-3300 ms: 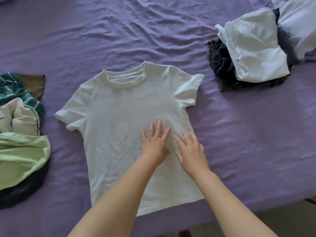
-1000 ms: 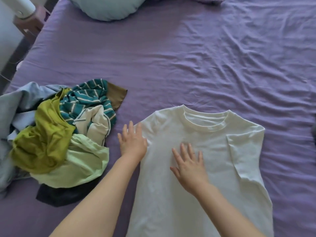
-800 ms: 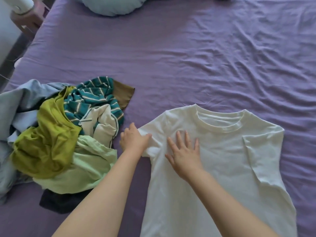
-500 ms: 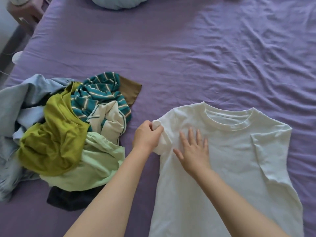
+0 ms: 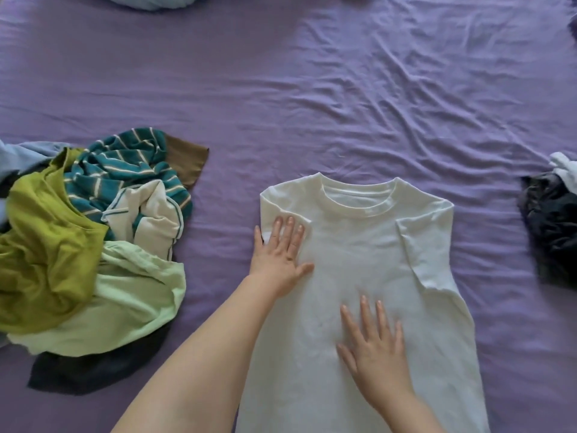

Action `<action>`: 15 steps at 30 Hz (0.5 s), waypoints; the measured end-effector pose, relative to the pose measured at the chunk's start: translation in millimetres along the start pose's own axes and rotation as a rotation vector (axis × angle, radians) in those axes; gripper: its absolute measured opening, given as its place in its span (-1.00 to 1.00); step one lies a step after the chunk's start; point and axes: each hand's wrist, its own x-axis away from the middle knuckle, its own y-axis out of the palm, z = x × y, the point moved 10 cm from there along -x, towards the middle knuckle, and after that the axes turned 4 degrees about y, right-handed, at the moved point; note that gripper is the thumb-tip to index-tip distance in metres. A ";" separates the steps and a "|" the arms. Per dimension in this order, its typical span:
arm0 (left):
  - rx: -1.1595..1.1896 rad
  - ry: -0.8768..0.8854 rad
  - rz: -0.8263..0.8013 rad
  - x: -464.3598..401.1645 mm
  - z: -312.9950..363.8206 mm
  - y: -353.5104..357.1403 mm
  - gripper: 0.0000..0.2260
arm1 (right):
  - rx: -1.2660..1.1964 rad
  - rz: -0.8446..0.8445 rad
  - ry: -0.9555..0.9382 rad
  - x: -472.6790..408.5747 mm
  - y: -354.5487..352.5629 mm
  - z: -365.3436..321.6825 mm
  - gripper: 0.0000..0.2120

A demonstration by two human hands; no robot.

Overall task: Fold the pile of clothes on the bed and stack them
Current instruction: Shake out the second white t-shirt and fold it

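A white T-shirt (image 5: 359, 245) lies flat on the purple bed sheet (image 5: 281, 89), neck away from me, both sleeves folded inward. My left hand (image 5: 281, 248) presses flat on the folded left sleeve. Lower down, my right hand (image 5: 373, 342) lies flat with spread fingers on the shirt's middle. A pile of unfolded clothes (image 5: 81, 239) sits at the left: olive, teal-striped, cream, pale green and dark pieces. At the right edge is a stack of folded clothes (image 5: 552, 220), dark with a white piece on top, partly cut off.
A pale blue pillow (image 5: 156, 1) shows at the top edge. A brown cloth corner (image 5: 187, 159) sticks out behind the pile. Wrinkled sheet stretches across the far side of the bed.
My left hand folded the left sleeve in over the shirt and now presses it flat. My right hand slid down from the chest to the shirt's middle. The view shifted right.
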 end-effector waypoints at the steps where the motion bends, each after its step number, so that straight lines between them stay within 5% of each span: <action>1: -0.026 -0.023 -0.008 -0.6 1.8 -2.7 -0.31 | 0.002 -0.007 -0.003 -0.9 2.2 1.9 -0.41; 5: -0.042 -0.097 0.040 25.5 32.1 -11.7 -0.41 | 0.040 -0.053 -0.013 -4.2 22.6 9.8 -0.35; 11: 0.200 0.152 0.322 139.8 115.1 2.5 -0.55 | -0.116 -0.021 -0.125 31.9 21.7 10.2 -0.46; 15: 0.367 0.163 0.319 204.7 142.8 36.8 -0.66 | -0.224 0.112 -0.239 91.2 28.9 23.8 -0.52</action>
